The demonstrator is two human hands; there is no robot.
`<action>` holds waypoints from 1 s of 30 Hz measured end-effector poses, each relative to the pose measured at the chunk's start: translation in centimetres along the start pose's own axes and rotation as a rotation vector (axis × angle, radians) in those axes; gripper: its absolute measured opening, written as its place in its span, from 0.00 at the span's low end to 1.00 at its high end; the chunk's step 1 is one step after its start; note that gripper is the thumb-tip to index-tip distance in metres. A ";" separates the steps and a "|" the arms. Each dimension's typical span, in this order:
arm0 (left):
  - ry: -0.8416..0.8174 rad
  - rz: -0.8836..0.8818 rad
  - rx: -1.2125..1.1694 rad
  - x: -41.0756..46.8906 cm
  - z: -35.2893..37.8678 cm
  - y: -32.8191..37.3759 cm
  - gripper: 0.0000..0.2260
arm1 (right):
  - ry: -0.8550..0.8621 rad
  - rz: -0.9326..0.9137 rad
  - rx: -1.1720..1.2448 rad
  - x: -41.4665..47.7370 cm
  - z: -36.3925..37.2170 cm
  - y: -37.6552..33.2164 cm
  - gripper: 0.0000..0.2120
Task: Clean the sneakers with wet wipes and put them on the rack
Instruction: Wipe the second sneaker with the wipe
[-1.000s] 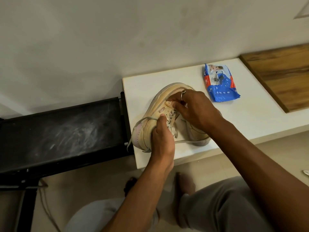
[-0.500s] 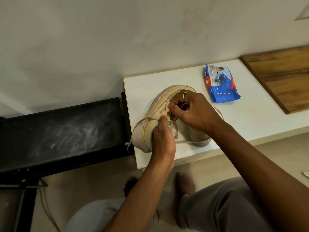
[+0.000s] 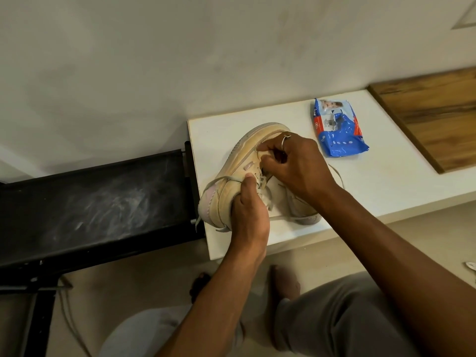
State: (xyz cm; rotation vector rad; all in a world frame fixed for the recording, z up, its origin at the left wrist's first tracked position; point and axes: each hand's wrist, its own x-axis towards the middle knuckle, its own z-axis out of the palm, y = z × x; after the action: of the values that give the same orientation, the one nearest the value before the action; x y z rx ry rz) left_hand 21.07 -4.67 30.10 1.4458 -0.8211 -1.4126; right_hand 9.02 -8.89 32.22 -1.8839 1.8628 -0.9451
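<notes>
Black metal rack [image 3: 90, 202], dusty on top, stands just beside the left edge of the white tabletop [image 3: 386, 191]. A wooden board [image 3: 432, 119] lies at the tabletop's far right. We log the beige sneaker [image 3: 239, 161] tipped on its side at the tabletop's left end. Left hand [image 3: 248, 217] grips it near the heel, thumb on the upper. Right hand [image 3: 298, 166], fingers curled, pinches at the lace area. Wet-wipes pack [image 3: 337, 132] lies near the right hand, apart from it. Ring [image 3: 285, 140] on a right finger.

We see left hand [image 3: 248, 215] gripping the sneaker [image 3: 231, 176] on the white table [image 3: 373, 181], right hand [image 3: 298, 166] pinching its laces, wipes pack [image 3: 337, 130] nearby.
</notes>
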 end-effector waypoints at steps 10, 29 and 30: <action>-0.085 0.050 0.118 -0.5 -0.1 0.3 0.07 | 0.047 0.062 0.036 0.1 -0.5 -0.4 0.10; -0.220 0.034 0.448 -1.1 -0.5 0.5 0.21 | -0.194 -0.032 0.136 -0.7 -0.9 -0.9 0.08; -0.222 0.027 0.455 -1.0 -0.6 0.4 0.23 | -0.189 -0.031 0.144 -0.6 -1.0 -1.0 0.08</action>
State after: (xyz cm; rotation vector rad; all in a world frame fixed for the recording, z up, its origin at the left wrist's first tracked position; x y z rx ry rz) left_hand 21.56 -3.80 30.77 1.6184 -1.3665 -1.4412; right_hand 9.15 -8.01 33.47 -1.8509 1.6174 -0.8547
